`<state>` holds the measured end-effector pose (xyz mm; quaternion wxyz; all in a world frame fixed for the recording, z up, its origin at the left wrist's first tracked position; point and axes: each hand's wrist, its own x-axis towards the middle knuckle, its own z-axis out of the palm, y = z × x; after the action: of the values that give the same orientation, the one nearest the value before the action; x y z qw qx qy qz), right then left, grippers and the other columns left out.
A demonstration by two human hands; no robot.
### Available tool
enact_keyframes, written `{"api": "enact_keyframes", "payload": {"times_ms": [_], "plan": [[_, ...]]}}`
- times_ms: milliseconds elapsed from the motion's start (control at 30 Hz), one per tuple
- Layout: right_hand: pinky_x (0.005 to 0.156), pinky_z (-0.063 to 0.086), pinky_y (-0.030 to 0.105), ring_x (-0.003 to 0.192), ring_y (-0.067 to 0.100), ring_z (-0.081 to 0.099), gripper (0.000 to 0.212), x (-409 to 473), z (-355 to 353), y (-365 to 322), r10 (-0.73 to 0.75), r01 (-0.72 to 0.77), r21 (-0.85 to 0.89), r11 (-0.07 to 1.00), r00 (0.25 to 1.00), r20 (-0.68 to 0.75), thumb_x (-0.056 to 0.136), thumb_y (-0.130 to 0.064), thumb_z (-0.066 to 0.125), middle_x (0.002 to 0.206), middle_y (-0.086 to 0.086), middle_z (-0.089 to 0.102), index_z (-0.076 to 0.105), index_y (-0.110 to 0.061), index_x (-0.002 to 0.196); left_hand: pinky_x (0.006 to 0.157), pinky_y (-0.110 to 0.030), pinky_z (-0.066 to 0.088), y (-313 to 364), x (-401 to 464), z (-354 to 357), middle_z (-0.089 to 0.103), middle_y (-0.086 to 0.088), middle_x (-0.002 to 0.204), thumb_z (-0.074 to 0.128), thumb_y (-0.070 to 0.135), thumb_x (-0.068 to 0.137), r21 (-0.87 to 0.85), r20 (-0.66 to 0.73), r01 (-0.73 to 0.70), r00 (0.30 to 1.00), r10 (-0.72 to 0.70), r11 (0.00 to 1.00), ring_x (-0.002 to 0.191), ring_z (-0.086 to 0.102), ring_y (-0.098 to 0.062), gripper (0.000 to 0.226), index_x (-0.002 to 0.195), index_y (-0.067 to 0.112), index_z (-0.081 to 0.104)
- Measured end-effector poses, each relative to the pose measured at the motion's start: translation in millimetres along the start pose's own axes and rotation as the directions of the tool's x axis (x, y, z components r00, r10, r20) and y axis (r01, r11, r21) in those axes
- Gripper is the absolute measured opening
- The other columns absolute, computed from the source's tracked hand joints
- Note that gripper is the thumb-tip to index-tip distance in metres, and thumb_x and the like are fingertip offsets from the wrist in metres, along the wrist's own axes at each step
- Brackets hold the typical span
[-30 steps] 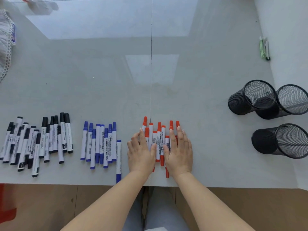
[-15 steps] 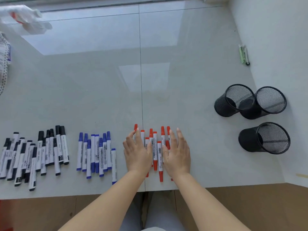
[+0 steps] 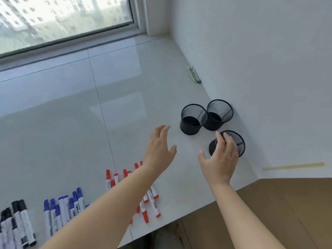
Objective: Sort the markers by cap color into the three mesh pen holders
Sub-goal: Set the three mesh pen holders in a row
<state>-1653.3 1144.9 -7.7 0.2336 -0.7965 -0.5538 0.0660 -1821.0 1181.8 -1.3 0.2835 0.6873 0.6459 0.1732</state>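
Three black mesh pen holders stand by the right wall: a left one (image 3: pixel 192 121), a far one (image 3: pixel 220 114) touching it, and a near one (image 3: pixel 235 142). My right hand (image 3: pixel 220 159) is open, fingers spread, partly covering the near holder; I cannot tell whether it touches. My left hand (image 3: pixel 159 148) hovers open, left of the holders. Red-capped markers (image 3: pixel 151 200) lie in a row under my left forearm. Blue-capped markers (image 3: pixel 62 207) lie further left, black-capped markers (image 3: pixel 18 223) at the bottom left corner.
The white tiled surface (image 3: pixel 71 123) ends in a front edge near me, with wooden floor (image 3: pixel 278 212) beyond. A white wall runs along the right, a window at the back. A green pen-like object (image 3: pixel 194 74) lies by the wall. A yellow tape strip (image 3: pixel 292 166) marks the wall.
Both hands lifted off the red markers and moved right and forward toward the pen holders. The view swung right and up, so the window and wall show.
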Motion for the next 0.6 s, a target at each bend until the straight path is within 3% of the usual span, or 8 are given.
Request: {"api": "enact_keyframes", "payload": {"times_ms": [133, 267, 467, 600], "plan": [[0.107, 0.029, 0.048, 0.130, 0.036, 0.032, 0.083, 22, -6, 32, 0.128, -0.123, -0.066, 0.990, 0.988, 0.084, 0.064, -0.029, 0.075, 0.139, 0.018, 0.037, 0.039, -0.008, 0.135, 0.107, -0.029, 0.026, 24, 43, 12, 0.023, -0.002, 0.147, 0.062, 0.031, 0.082, 0.171, 0.111, -0.132, 0.987, 0.114, 0.976, 0.132, 0.024, -0.022, 0.075, 0.144, 0.020, 0.021], [0.101, 0.035, 0.043, 0.132, 0.031, 0.026, 0.095, 37, -5, 49, 0.220, -0.206, -0.092, 0.974, 0.960, 0.172, 0.064, -0.039, 0.076, 0.146, 0.013, 0.027, 0.027, -0.015, 0.142, 0.108, -0.035, 0.028, 41, 83, 21, 0.018, -0.004, 0.150, 0.066, 0.038, 0.076, 0.334, 0.184, -0.204, 0.972, 0.149, 0.920, 0.134, 0.021, -0.027, 0.085, 0.144, 0.024, 0.018], [0.086, 0.045, 0.037, 0.117, 0.028, 0.037, 0.096, 39, 2, 60, 0.227, -0.221, -0.054, 0.974, 0.950, 0.212, 0.064, -0.039, 0.075, 0.137, 0.008, 0.031, 0.025, -0.013, 0.141, 0.107, -0.040, 0.029, 54, 117, 29, 0.004, -0.001, 0.152, 0.070, 0.048, 0.070, 0.429, 0.266, -0.213, 0.959, 0.103, 0.878, 0.138, 0.013, -0.027, 0.099, 0.145, 0.031, 0.009], [0.081, 0.047, 0.036, 0.115, 0.027, 0.037, 0.096, 42, 4, 62, 0.189, -0.165, -0.126, 0.978, 0.959, 0.213, 0.064, -0.043, 0.073, 0.134, 0.008, 0.032, 0.024, -0.015, 0.141, 0.093, -0.037, 0.042, 60, 125, 32, 0.015, -0.001, 0.147, 0.070, 0.043, 0.069, 0.376, 0.281, -0.195, 0.956, 0.089, 0.906, 0.131, 0.023, -0.027, 0.091, 0.143, 0.038, 0.016]]}}
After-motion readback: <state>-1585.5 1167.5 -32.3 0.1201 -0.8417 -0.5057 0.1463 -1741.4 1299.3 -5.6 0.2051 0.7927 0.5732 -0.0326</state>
